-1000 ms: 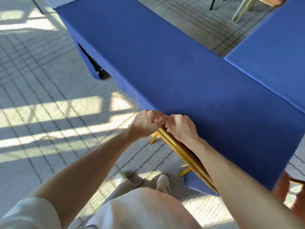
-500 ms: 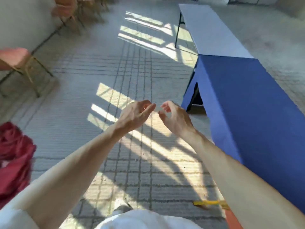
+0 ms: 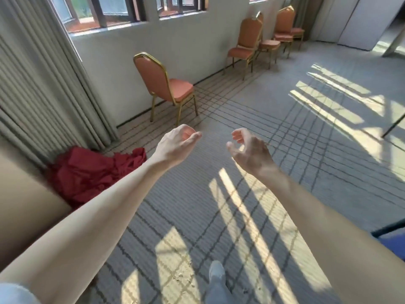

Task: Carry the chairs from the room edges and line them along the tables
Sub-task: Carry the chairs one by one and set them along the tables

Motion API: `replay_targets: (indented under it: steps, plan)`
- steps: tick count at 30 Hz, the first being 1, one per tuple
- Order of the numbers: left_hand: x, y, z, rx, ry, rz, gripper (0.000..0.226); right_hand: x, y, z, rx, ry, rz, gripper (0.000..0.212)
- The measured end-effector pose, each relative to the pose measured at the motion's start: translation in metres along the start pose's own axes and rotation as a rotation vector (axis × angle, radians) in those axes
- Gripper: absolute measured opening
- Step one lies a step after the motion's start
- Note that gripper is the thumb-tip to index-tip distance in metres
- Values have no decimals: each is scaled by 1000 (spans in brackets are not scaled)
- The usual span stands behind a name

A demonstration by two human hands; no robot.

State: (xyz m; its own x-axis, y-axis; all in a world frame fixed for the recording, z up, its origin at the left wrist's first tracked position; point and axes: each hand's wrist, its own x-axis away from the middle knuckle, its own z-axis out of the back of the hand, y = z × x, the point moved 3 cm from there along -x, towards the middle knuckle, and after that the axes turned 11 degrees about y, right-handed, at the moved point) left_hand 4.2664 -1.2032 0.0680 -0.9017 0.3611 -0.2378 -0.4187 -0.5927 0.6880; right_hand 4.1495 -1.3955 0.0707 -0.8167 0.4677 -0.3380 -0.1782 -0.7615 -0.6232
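An orange-cushioned chair with a gold frame (image 3: 166, 84) stands alone against the white wall under the windows, a short way ahead of me. Several more such chairs (image 3: 249, 42) line the same wall farther right. My left hand (image 3: 175, 143) and my right hand (image 3: 249, 150) are raised side by side in front of me, fingers loosely curled, each holding nothing. A corner of the blue-clothed table (image 3: 392, 242) shows at the right edge.
A heap of red cloth (image 3: 87, 172) lies on the carpet at the left, below grey curtains (image 3: 43, 84). Open patterned carpet (image 3: 285, 139) with sun stripes spreads between me and the wall. A dark table leg (image 3: 393, 121) slants in at the right.
A second ago both hands gripped a chair's gold back rail at the blue table. They let go, and my view has swung left to the window wall with its chairs.
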Motion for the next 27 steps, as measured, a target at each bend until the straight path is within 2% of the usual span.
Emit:
replay_targets:
  steps: [12, 21, 27]
  plan:
    - [-261, -96, 1, -42, 183, 262, 37, -300, 12, -156, -105, -139, 59, 39]
    - [-405, -176, 43, 57, 379, 446, 42, -487, -38, -265, -56, -270, 223, 42]
    - [-516, -259, 68, 45, 383, 495, 46, -593, -75, -363, -25, -307, 263, 45]
